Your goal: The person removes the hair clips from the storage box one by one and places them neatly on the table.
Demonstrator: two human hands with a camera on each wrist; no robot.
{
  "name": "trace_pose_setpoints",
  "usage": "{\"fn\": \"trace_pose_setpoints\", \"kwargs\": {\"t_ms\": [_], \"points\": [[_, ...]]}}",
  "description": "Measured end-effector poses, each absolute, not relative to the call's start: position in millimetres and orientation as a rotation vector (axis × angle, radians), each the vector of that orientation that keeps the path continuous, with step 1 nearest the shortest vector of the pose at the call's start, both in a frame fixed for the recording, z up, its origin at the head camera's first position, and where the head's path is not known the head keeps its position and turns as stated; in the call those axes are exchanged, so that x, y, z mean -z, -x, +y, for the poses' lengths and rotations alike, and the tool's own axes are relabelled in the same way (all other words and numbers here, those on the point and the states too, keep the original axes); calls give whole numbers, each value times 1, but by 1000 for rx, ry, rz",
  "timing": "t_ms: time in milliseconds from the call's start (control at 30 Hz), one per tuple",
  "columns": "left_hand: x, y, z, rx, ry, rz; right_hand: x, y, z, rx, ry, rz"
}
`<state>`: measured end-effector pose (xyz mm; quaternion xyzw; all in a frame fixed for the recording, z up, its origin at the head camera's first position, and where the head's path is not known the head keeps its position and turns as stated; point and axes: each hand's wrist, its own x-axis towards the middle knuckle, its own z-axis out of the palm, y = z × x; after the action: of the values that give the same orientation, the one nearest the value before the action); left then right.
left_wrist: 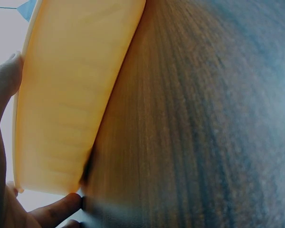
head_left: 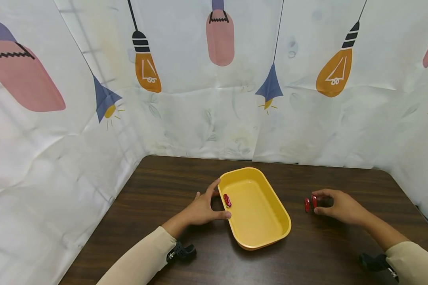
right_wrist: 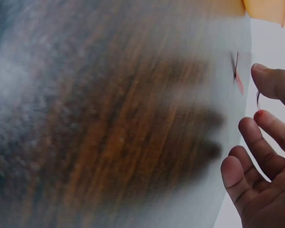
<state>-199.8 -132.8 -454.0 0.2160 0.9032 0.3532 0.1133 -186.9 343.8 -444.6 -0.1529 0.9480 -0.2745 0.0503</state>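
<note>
My left hand (head_left: 201, 208) holds the left side of a yellow plastic tray (head_left: 283, 208), with thumb and index finger spread along its rim. The tray's outer wall (left_wrist: 71, 95) fills much of the left wrist view. Inside the tray, by its left wall, lies a small red hair clip (head_left: 227, 200). To the tray's right, my right hand (head_left: 342, 206) pinches another slim red hair clip (head_left: 314, 200) between thumb and index finger. Just left of that, a further red hair clip (head_left: 307, 205) is on the table, also seen edge-on in the right wrist view.
Everything is on a dark wood-grain table (head_left: 174, 178). A white curtain (head_left: 199, 118) printed with lamps stands behind it and along the left side. Each sleeve carries a black wrist mount, such as the left one (head_left: 185, 252).
</note>
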Motion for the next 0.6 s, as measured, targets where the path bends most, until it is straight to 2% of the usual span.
{"fn": "trace_pose_setpoints", "kwargs": {"t_ms": [367, 600], "points": [[454, 200, -132, -1037, -630, 2651, 453, 189, 344, 827, 592, 2915], [454, 200, -132, -1039, -633, 2651, 456, 187, 342, 757, 570, 2958]]}}
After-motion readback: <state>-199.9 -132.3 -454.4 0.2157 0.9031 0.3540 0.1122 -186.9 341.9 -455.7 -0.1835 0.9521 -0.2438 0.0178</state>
